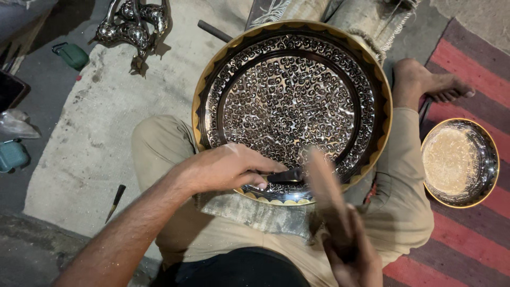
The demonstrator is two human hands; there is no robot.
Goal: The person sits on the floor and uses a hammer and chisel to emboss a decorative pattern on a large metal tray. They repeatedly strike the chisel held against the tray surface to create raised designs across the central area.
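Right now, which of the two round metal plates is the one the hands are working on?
The large engraved plate on the person's lap. The left hand holds a chisel on its rim, the right hand a wooden mallet. The smaller plate lies untouched on the striped rug.

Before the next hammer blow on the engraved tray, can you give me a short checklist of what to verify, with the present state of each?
1. Left hand holds the chisel against the tray's lower rim: ok.
2. Right hand grips the wooden mallet above the chisel: ok, though blurred by motion.
3. Large engraved tray rests across the legs, tilted toward the person: ok.
4. Exact spot where the chisel tip sits in the pattern: cannot tell, fingers hide it.
5. Small bowl on the striped rug lies apart from the tray: ok.
6. Bare foot lies beside the tray, apart from the mallet: ok.
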